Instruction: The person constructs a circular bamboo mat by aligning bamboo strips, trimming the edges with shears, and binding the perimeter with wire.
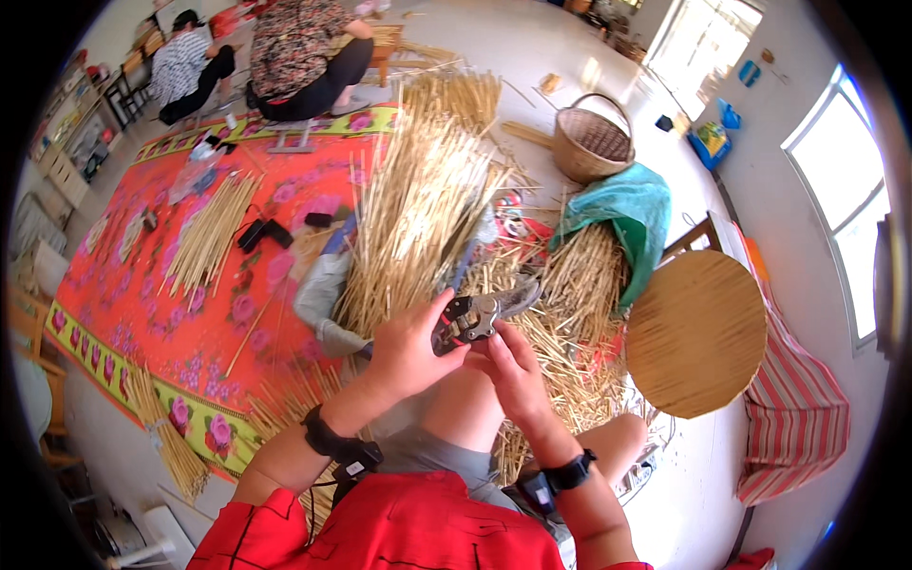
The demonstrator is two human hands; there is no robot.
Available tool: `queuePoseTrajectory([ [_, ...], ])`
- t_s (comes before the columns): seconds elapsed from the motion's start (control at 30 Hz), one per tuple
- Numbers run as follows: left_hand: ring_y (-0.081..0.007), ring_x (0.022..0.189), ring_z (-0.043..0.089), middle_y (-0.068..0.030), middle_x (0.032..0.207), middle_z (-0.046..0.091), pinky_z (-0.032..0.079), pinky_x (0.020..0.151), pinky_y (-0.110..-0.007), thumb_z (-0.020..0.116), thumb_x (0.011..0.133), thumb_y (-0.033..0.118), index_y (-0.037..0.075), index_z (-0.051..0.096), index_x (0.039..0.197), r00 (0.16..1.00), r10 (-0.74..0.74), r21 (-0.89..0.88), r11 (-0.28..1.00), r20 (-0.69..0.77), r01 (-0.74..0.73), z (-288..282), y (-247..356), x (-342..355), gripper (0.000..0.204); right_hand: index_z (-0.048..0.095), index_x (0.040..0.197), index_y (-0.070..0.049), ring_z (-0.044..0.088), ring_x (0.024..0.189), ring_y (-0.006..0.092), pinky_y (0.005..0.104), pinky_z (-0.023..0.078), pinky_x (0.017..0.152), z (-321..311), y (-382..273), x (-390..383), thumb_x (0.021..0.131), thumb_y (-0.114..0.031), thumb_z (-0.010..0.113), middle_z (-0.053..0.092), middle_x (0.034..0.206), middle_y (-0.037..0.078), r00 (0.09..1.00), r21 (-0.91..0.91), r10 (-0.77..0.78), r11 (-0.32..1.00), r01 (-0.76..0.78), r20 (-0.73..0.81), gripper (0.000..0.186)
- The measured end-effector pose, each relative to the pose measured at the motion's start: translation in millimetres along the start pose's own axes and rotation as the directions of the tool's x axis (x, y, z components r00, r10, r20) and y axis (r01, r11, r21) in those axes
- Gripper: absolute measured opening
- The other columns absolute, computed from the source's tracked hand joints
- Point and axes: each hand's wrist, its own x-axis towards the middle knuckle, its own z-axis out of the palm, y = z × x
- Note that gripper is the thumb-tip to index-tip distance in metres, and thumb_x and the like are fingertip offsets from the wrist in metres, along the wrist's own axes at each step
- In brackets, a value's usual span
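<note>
Over my lap is a pair of pruning shears (467, 321) with dark, red-edged handles and a metal pivot. Its curved blade points to the right. My left hand (407, 350) is closed around the handle side. The fingers of my right hand (516, 372) are bent against the shears just below the pivot; whether they pinch anything else is hidden. Directly beyond my hands stands a large heap of pale straw stalks (418, 209) on grey and blue sheeting. Short cut stalks (560, 380) lie scattered right of my right hand.
A red floral mat (142, 313) spreads to the left, holding a bundle of stalks (217, 228) and black devices (264, 234). At right are a green sack (622, 214), a wicker basket (575, 157) and a round woven board (695, 332). Two people (299, 57) crouch at the far left.
</note>
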Motion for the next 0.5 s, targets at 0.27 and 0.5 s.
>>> queuePoseTrajectory([
  [0.27, -0.0276, 0.101, 0.06, -0.0216, 0.108, 0.058, 0.048, 0.088, -0.039, 0.082, 0.071, 0.036, -0.004, 0.02, 0.146, 0.927, 0.064, -0.35, 0.934, 0.37, 0.075, 30, 0, 14, 0.105, 0.061, 0.104, 0.004, 0.066, 0.078, 0.0178, 0.0303, 0.054, 0.072, -46, 0, -1, 0.101, -0.022, 0.049, 0.068, 0.094, 0.011, 0.966, -0.063, -0.01, 0.998, -0.006, -0.258, 0.03],
  [0.5, -0.0359, 0.132, 0.04, -0.0254, 0.139, 0.041, 0.029, 0.112, -0.048, 0.066, 0.08, 0.059, 0.001, 0.009, 0.15, 0.3, 0.449, -0.309, -0.056, 0.841, 0.95, 23, -12, 19, 0.108, 0.062, 0.103, 0.0, 0.064, 0.08, 0.0172, 0.0308, 0.051, 0.071, -65, -27, -11, 0.101, -0.024, 0.048, 0.068, 0.096, 0.01, 0.993, 0.236, -0.062, 0.968, 0.084, -0.097, 0.028],
])
